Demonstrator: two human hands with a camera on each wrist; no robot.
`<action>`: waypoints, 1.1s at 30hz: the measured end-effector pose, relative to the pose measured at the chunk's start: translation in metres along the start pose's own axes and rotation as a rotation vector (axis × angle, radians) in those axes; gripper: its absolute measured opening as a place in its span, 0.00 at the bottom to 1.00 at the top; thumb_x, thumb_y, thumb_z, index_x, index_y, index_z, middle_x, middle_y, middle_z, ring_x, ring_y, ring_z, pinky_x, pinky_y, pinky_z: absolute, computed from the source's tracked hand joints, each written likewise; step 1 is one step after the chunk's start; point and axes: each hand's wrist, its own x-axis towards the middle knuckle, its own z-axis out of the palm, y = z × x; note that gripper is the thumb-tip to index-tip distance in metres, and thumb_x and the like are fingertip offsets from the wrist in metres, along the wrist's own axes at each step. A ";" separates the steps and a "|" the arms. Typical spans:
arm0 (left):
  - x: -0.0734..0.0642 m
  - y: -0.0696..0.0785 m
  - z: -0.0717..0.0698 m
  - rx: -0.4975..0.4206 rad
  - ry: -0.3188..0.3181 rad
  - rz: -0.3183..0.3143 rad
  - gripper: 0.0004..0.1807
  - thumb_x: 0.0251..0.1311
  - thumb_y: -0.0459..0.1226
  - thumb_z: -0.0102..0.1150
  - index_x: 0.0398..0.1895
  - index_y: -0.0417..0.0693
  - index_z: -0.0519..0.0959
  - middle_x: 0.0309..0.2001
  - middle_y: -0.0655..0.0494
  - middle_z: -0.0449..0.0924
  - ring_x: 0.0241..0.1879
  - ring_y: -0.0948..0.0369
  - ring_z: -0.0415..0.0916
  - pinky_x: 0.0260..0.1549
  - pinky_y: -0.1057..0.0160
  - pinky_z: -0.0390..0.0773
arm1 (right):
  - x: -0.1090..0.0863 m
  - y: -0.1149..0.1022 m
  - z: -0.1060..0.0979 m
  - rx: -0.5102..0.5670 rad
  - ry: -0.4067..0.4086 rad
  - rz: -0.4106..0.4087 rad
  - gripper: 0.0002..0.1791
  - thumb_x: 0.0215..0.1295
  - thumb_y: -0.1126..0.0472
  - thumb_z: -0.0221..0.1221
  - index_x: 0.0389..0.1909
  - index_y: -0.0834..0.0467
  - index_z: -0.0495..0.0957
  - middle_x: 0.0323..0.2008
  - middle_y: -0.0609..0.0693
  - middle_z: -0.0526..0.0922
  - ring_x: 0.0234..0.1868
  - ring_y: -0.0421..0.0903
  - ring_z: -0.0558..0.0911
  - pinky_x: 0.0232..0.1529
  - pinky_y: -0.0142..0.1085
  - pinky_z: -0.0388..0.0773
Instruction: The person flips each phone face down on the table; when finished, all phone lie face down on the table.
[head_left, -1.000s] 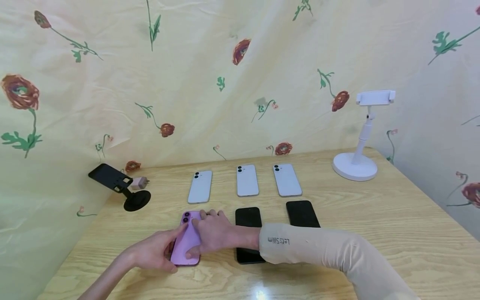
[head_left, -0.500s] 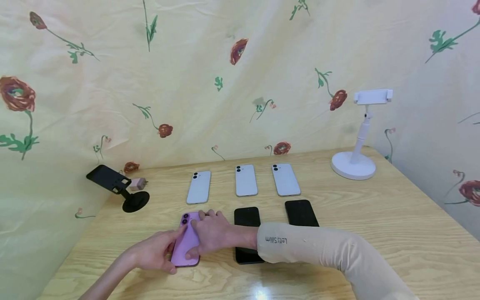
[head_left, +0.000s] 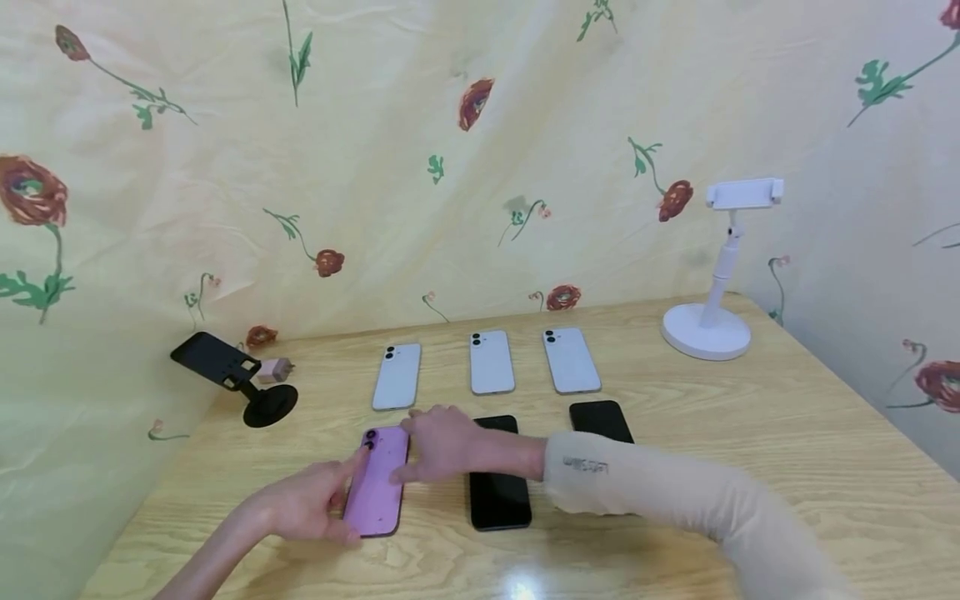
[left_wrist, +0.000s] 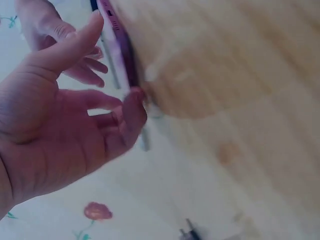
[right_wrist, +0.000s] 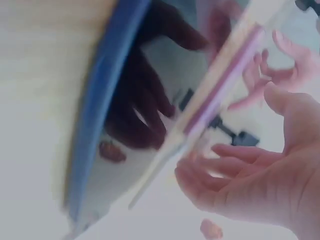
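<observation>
A purple smartphone (head_left: 377,481) lies back up on the wooden table, its camera end away from me. My left hand (head_left: 306,502) grips it along the left side, thumb at the lower corner and index finger by the cameras. In the left wrist view, the left hand's (left_wrist: 65,110) fingertips curl at the phone's edge. My right hand (head_left: 448,442) is over the phone's right edge; from its wrist view the right hand (right_wrist: 255,170) has thumb and fingers spread. A black-screened phone (head_left: 501,496) lies under the right forearm.
Three white phones (head_left: 492,362) lie in a row farther back. Another dark phone (head_left: 602,421) is partly behind the right sleeve. A black phone stand (head_left: 272,406) and a pink charger plug (head_left: 275,370) are at left; a white stand (head_left: 707,332) stands back right.
My right hand has lifted off the purple phone's back and shifted right, its fingers spreading from it. The left hand keeps its place at the phone's left side.
</observation>
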 end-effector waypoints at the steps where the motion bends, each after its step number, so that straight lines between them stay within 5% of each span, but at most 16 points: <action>1: -0.002 0.012 -0.003 0.021 0.026 0.005 0.56 0.54 0.48 0.75 0.74 0.26 0.53 0.26 0.60 0.71 0.24 0.66 0.67 0.24 0.65 0.68 | -0.004 0.007 -0.006 0.037 0.016 -0.014 0.39 0.62 0.36 0.64 0.63 0.61 0.77 0.49 0.58 0.85 0.42 0.47 0.84 0.47 0.41 0.79; 2: -0.003 0.022 -0.006 0.036 0.057 0.010 0.52 0.55 0.45 0.74 0.73 0.24 0.56 0.24 0.61 0.70 0.22 0.66 0.66 0.22 0.65 0.67 | -0.008 0.015 -0.012 0.080 0.023 -0.022 0.37 0.63 0.39 0.65 0.63 0.63 0.77 0.41 0.58 0.86 0.34 0.45 0.83 0.44 0.39 0.79; 5: 0.002 0.044 -0.006 0.120 0.179 0.059 0.40 0.58 0.42 0.71 0.66 0.25 0.67 0.19 0.68 0.69 0.18 0.71 0.65 0.22 0.66 0.69 | -0.025 0.041 -0.028 0.183 0.058 -0.054 0.31 0.65 0.47 0.66 0.60 0.66 0.78 0.35 0.59 0.87 0.30 0.46 0.83 0.40 0.39 0.80; 8: 0.012 0.061 0.001 0.111 0.295 0.128 0.31 0.60 0.39 0.70 0.59 0.26 0.73 0.21 0.70 0.73 0.20 0.73 0.69 0.24 0.67 0.74 | -0.043 0.067 -0.041 0.228 0.078 -0.084 0.27 0.67 0.53 0.65 0.59 0.68 0.78 0.45 0.61 0.86 0.44 0.53 0.85 0.48 0.43 0.79; 11: 0.024 0.078 0.013 0.060 0.382 0.180 0.31 0.59 0.39 0.70 0.60 0.26 0.73 0.27 0.62 0.79 0.24 0.71 0.74 0.27 0.66 0.77 | -0.060 0.088 -0.046 0.239 0.067 -0.088 0.28 0.67 0.54 0.65 0.60 0.69 0.77 0.52 0.62 0.83 0.53 0.58 0.82 0.51 0.46 0.78; 13: 0.032 0.089 0.021 0.042 0.405 0.175 0.37 0.59 0.43 0.72 0.64 0.28 0.70 0.35 0.54 0.81 0.29 0.66 0.78 0.30 0.64 0.78 | -0.071 0.097 -0.046 0.223 0.034 -0.082 0.31 0.66 0.53 0.66 0.62 0.69 0.75 0.43 0.61 0.86 0.46 0.55 0.84 0.48 0.45 0.79; 17: 0.046 0.105 0.038 0.061 0.341 0.113 0.51 0.54 0.54 0.73 0.72 0.34 0.62 0.52 0.42 0.76 0.43 0.53 0.78 0.38 0.55 0.79 | -0.092 0.108 -0.043 0.178 -0.012 -0.099 0.40 0.62 0.52 0.70 0.67 0.71 0.68 0.34 0.60 0.85 0.39 0.51 0.84 0.48 0.45 0.78; 21: 0.058 0.113 0.050 0.058 0.237 0.050 0.61 0.49 0.60 0.73 0.78 0.39 0.53 0.62 0.36 0.66 0.57 0.45 0.70 0.45 0.45 0.78 | -0.107 0.112 -0.035 0.142 -0.019 -0.078 0.48 0.58 0.47 0.72 0.70 0.71 0.63 0.61 0.66 0.75 0.58 0.60 0.77 0.57 0.55 0.72; 26: 0.068 0.117 0.057 0.069 0.231 0.011 0.65 0.45 0.59 0.77 0.79 0.41 0.50 0.64 0.35 0.62 0.60 0.43 0.65 0.44 0.45 0.78 | -0.114 0.113 -0.024 0.155 -0.029 -0.017 0.56 0.53 0.41 0.73 0.74 0.68 0.59 0.71 0.65 0.63 0.69 0.67 0.63 0.63 0.66 0.56; 33: 0.073 0.113 0.062 0.025 0.200 0.016 0.64 0.45 0.56 0.78 0.79 0.43 0.51 0.67 0.37 0.59 0.62 0.45 0.60 0.47 0.47 0.76 | -0.115 0.112 -0.010 0.154 -0.058 -0.017 0.62 0.48 0.36 0.73 0.75 0.67 0.57 0.72 0.68 0.60 0.72 0.69 0.54 0.62 0.69 0.49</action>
